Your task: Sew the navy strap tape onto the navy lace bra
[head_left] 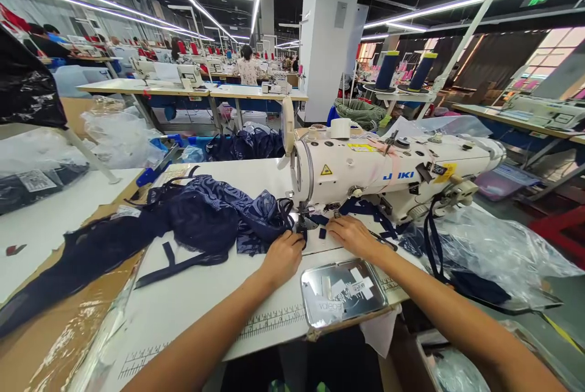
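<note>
A white Juki sewing machine (393, 172) stands on the white table (183, 300). Navy blue lace fabric (214, 218) lies bunched to the left of its needle. My left hand (284, 256) rests on the table with its fingers curled on the edge of that fabric, just left of the presser foot. My right hand (353, 235) lies on the machine bed right of the needle, its fingers pressed down on a navy strap (365, 209) that runs under the machine arm. What the fingertips pinch is partly hidden.
A metal plate (342, 291) with tape pieces sits at the table's front edge. Dark fabric on brown cardboard (68, 325) spreads left. Clear plastic bags (498, 245) lie right. Two blue thread cones (387, 70) stand behind. Other sewing stations and people fill the background.
</note>
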